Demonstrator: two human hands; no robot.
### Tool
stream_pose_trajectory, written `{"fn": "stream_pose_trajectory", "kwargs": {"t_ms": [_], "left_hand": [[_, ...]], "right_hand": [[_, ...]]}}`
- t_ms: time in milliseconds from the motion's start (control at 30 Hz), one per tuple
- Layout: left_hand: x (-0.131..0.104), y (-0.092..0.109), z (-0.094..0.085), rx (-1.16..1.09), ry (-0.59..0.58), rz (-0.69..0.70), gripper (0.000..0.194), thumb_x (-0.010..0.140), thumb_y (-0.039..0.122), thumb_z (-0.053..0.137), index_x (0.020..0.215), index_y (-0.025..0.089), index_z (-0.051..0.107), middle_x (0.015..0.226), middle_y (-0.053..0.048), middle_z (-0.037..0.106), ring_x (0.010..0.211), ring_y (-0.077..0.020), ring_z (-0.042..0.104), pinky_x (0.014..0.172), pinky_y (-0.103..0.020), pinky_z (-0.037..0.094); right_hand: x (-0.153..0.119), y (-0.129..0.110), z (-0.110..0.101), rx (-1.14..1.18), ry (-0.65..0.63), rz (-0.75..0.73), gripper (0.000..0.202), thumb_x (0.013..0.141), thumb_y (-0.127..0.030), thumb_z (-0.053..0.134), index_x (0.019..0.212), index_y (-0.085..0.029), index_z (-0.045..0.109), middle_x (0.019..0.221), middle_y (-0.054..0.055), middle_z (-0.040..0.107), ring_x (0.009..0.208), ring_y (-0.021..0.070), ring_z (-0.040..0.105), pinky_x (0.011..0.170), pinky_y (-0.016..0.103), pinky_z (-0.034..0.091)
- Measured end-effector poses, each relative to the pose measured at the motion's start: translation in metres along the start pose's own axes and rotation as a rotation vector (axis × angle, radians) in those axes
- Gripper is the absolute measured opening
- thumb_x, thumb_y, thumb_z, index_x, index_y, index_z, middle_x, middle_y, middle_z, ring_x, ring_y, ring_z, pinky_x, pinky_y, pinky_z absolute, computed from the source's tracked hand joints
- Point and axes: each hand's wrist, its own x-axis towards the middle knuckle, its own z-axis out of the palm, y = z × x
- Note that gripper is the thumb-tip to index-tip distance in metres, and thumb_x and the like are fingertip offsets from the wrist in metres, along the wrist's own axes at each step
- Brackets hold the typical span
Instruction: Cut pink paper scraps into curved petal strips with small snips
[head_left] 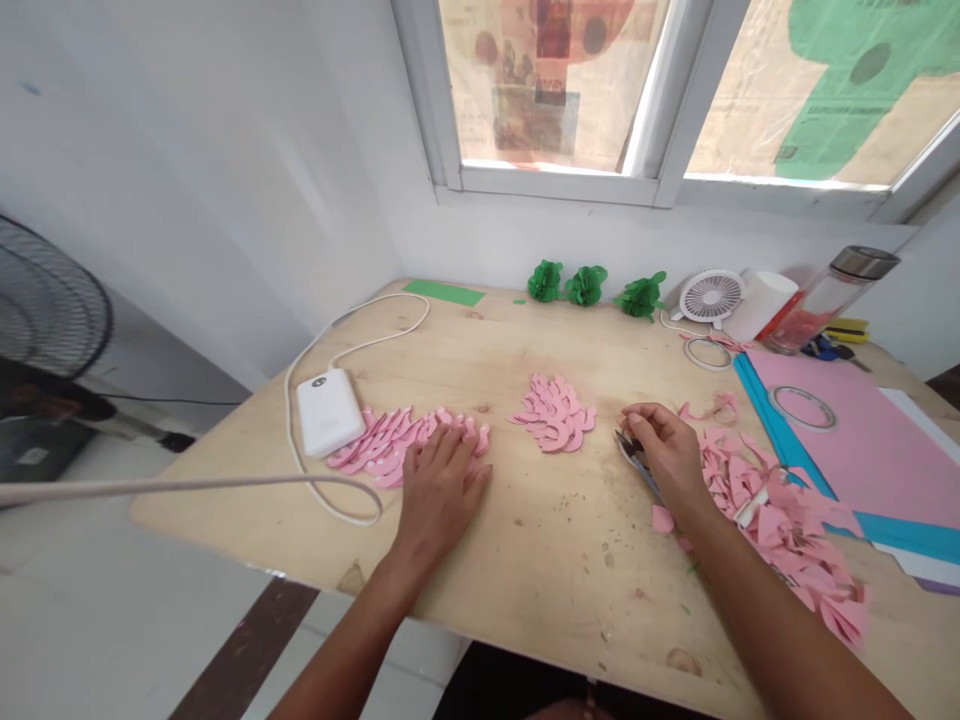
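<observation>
**Ana:** Both hands were down on the table [555, 560], weren't they? What was each one doing?

**Ben:** Left hand [441, 490] lay flat, fingers spread wide, fingertips on the near edge of the left petal row [390, 445]. It pressed on the pink shapes and gripped nothing. Right hand [670, 455] was curled narrow around scissors [637, 462]; only the dark blades showed beside the fingers, pointing toward the middle of the table.

**Ana:** And the cut pieces, where were they from the hands?

**Ben:** The left row ran from the power bank [328, 410] to under the left fingertips. A second pile [553, 412] sat between the two hands, just beyond them, touching neither. Scraps [780, 520] lay heaped under and to the right of the right wrist, against the pink sheet [862, 440].

**Ana:** What could have gone wrong from there, in your view?

**Ben:** I'd judge the light pieces were the risk. A sliding left palm could have dragged the row out of order or pushed pieces against the power bank. The cable [330, 495] looped close to that row, so a tug on it might have scattered them. The right forearm rested among the scraps, and a sweep could have carried some off the near edge. The scissor tips pointed toward the middle pile, so a careless reach might have snagged it.
</observation>
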Motion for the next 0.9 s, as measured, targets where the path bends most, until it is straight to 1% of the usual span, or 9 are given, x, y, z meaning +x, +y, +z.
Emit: {"fn": "stream_pose_trajectory", "kwargs": {"t_ms": [100, 200, 300, 367, 500, 600, 700, 800, 900], "left_hand": [[-0.005, 0.001, 0.003, 0.003, -0.012, 0.006, 0.032, 0.084, 0.019, 0.039, 0.112, 0.019, 0.053, 0.122, -0.010, 0.055, 0.118, -0.0257, 0.043, 0.094, -0.046, 0.028], [-0.006, -0.004, 0.006, 0.016, -0.002, -0.023, 0.032, 0.084, 0.014, 0.036, 0.109, 0.020, 0.056, 0.118, -0.008, 0.058, 0.117, -0.0253, 0.044, 0.095, -0.047, 0.027], [-0.004, -0.011, 0.006, 0.031, 0.026, -0.081, 0.032, 0.084, 0.014, 0.036, 0.107, 0.018, 0.058, 0.116, -0.010, 0.060, 0.117, -0.0270, 0.045, 0.094, -0.047, 0.028], [-0.003, -0.013, 0.006, 0.022, 0.022, -0.106, 0.033, 0.083, 0.015, 0.036, 0.109, 0.016, 0.057, 0.117, -0.010, 0.059, 0.117, -0.0275, 0.044, 0.093, -0.046, 0.029], [-0.004, -0.011, 0.006, -0.001, 0.010, -0.121, 0.036, 0.083, 0.021, 0.039, 0.116, 0.016, 0.054, 0.122, -0.010, 0.056, 0.121, -0.0279, 0.040, 0.095, -0.046, 0.028], [-0.006, -0.009, 0.006, -0.015, 0.023, -0.103, 0.039, 0.082, 0.026, 0.042, 0.119, 0.017, 0.051, 0.123, -0.011, 0.055, 0.124, -0.0280, 0.037, 0.098, -0.047, 0.025], [-0.006, -0.007, 0.004, -0.031, 0.049, -0.078, 0.039, 0.082, 0.026, 0.043, 0.120, 0.019, 0.050, 0.123, -0.011, 0.054, 0.124, -0.0287, 0.036, 0.098, -0.049, 0.024], [-0.002, -0.001, -0.001, -0.048, 0.081, -0.037, 0.034, 0.082, 0.023, 0.045, 0.115, 0.020, 0.053, 0.121, -0.011, 0.056, 0.123, -0.0294, 0.038, 0.097, -0.051, 0.026], [0.007, 0.015, -0.007, -0.095, 0.107, 0.053, 0.026, 0.081, 0.021, 0.046, 0.104, 0.019, 0.058, 0.116, -0.010, 0.059, 0.120, -0.0284, 0.041, 0.097, -0.049, 0.029]], "right_hand": [[0.000, 0.000, 0.000, -0.005, 0.010, 0.000, 0.023, 0.076, -0.036, 0.055, 0.085, -0.016, 0.061, 0.075, 0.004, 0.063, 0.067, 0.0147, 0.056, 0.061, 0.026, 0.042], [0.000, 0.000, 0.001, -0.012, 0.010, -0.005, 0.023, 0.075, -0.036, 0.055, 0.085, -0.016, 0.061, 0.076, 0.004, 0.063, 0.067, 0.0152, 0.056, 0.062, 0.026, 0.043], [0.000, 0.000, 0.001, -0.011, 0.006, -0.017, 0.023, 0.076, -0.036, 0.055, 0.085, -0.016, 0.062, 0.076, 0.004, 0.063, 0.068, 0.0155, 0.057, 0.063, 0.027, 0.043], [0.001, 0.001, 0.000, -0.007, 0.001, -0.020, 0.022, 0.076, -0.036, 0.055, 0.084, -0.016, 0.062, 0.077, 0.004, 0.063, 0.068, 0.0155, 0.057, 0.062, 0.027, 0.042], [0.001, 0.004, 0.000, 0.006, -0.004, -0.017, 0.022, 0.075, -0.036, 0.055, 0.083, -0.016, 0.061, 0.076, 0.004, 0.063, 0.067, 0.0150, 0.056, 0.061, 0.026, 0.042], [0.002, 0.005, 0.001, 0.019, -0.003, -0.014, 0.023, 0.075, -0.037, 0.055, 0.082, -0.016, 0.061, 0.074, 0.004, 0.062, 0.065, 0.0145, 0.056, 0.060, 0.025, 0.042], [0.002, 0.005, 0.001, 0.039, -0.005, -0.002, 0.024, 0.074, -0.038, 0.055, 0.081, -0.016, 0.060, 0.073, 0.004, 0.062, 0.065, 0.0147, 0.055, 0.058, 0.025, 0.042], [0.002, 0.004, 0.001, 0.018, 0.000, -0.011, 0.022, 0.075, -0.037, 0.055, 0.081, -0.017, 0.060, 0.075, 0.004, 0.063, 0.065, 0.0145, 0.055, 0.060, 0.025, 0.041], [0.002, 0.004, 0.001, -0.004, 0.002, -0.021, 0.021, 0.075, -0.037, 0.054, 0.080, -0.017, 0.060, 0.073, 0.003, 0.062, 0.065, 0.0146, 0.055, 0.061, 0.026, 0.041]]}}
